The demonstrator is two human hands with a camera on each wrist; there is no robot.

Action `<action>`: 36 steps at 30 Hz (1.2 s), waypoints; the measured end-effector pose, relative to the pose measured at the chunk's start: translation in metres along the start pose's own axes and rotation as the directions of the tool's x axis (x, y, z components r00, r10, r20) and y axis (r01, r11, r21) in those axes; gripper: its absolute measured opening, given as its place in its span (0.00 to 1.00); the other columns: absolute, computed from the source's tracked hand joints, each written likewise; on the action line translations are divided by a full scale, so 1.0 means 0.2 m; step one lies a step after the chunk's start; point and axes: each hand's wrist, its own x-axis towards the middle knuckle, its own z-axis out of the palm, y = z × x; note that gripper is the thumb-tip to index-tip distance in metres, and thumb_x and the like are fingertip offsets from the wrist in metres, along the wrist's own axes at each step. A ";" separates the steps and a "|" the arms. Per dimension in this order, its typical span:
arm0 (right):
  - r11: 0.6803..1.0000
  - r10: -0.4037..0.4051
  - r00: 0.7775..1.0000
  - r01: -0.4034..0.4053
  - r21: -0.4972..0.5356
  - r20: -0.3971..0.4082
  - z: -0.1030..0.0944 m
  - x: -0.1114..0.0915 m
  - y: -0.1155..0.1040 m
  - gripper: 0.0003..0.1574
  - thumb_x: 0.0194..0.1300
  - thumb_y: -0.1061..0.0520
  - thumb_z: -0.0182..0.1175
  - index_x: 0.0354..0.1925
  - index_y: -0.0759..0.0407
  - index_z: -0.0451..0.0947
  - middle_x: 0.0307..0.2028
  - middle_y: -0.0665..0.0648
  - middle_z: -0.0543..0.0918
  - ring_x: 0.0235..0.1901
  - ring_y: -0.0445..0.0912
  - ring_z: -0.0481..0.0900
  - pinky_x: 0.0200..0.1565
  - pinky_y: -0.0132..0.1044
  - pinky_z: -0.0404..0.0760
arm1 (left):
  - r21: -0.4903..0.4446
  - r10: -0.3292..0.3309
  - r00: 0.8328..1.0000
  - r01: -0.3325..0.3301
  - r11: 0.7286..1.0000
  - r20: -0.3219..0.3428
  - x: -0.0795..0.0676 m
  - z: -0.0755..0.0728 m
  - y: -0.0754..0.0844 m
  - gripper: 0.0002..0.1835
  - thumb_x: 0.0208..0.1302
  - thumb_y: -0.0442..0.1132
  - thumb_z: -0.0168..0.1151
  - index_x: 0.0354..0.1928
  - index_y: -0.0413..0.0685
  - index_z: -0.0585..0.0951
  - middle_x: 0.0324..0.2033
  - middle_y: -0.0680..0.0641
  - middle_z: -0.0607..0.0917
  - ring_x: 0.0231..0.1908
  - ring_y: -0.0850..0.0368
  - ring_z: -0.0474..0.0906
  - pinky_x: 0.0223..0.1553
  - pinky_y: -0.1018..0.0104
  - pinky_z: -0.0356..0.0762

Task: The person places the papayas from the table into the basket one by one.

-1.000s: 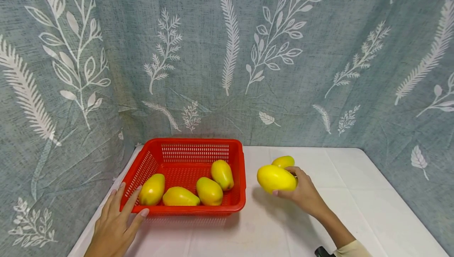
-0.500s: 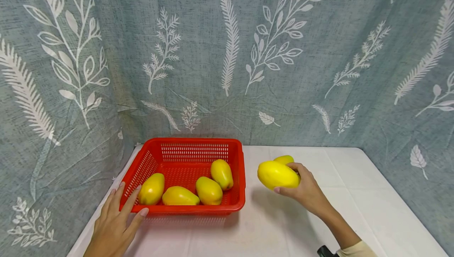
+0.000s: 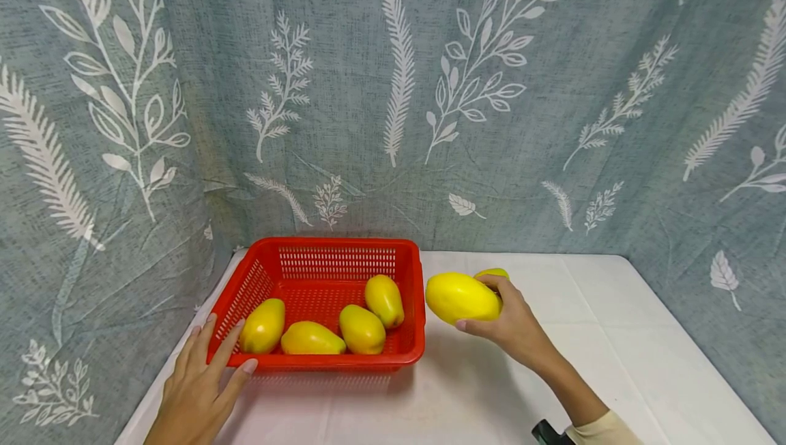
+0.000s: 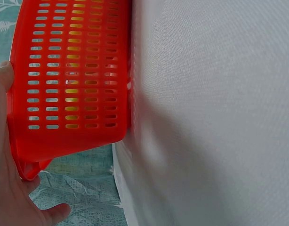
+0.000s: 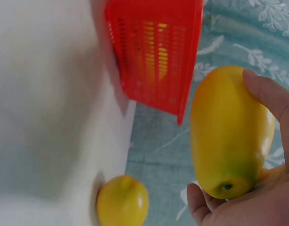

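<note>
In the head view my right hand (image 3: 516,325) grips a yellow mango (image 3: 463,297) in the air, just right of the red basket (image 3: 325,361). The right wrist view shows the thumb on one side of this mango (image 5: 229,136) and fingers on the other. Behind it, partly covered by the hand, a second mango (image 3: 493,272) lies on the table. My left hand (image 3: 199,380) rests at the basket's front left corner, fingers spread, thumb at the front rim. Inside the basket lie several mangoes, among them one at the left (image 3: 263,326) and one at the right (image 3: 384,301).
A white cloth covers the table (image 3: 589,336). A grey-green curtain (image 3: 344,124) with white leaf prints hangs behind and on both sides. The basket has slotted walls and stands near the table's back left.
My right hand has carried the mango slightly up and then left, closer to the basket's right rim. The left hand and the basket have stayed in place.
</note>
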 end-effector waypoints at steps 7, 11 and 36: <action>0.998 0.051 0.998 -0.053 0.036 0.032 0.09 0.02 -0.08 0.50 0.54 0.45 0.82 0.68 0.54 0.70 0.62 0.57 0.76 0.53 0.52 0.78 0.53 0.44 0.80 | 0.005 0.003 1.000 -0.003 1.000 -0.001 0.00 0.00 0.00 0.40 0.78 0.59 0.57 0.81 0.44 0.63 0.80 0.27 0.52 0.76 0.22 0.48 0.53 0.11 0.60; 0.997 0.044 0.998 -0.047 0.064 0.041 0.15 0.04 -0.12 0.51 0.53 0.46 0.83 0.68 0.53 0.70 0.61 0.57 0.77 0.52 0.53 0.78 0.53 0.44 0.81 | 0.011 -0.007 1.000 0.006 1.000 0.014 0.00 0.00 0.01 0.40 0.78 0.60 0.57 0.81 0.44 0.62 0.80 0.27 0.51 0.76 0.23 0.47 0.54 0.11 0.59; 0.996 -0.042 0.987 0.029 0.088 0.158 0.54 0.12 -0.32 0.50 0.53 0.41 0.80 0.68 0.52 0.71 0.61 0.53 0.76 0.62 0.52 0.69 0.56 0.48 0.81 | 0.012 0.007 1.000 -0.007 1.000 -0.007 -0.01 0.02 0.00 0.40 0.78 0.59 0.57 0.81 0.46 0.62 0.80 0.27 0.51 0.76 0.23 0.47 0.52 0.10 0.60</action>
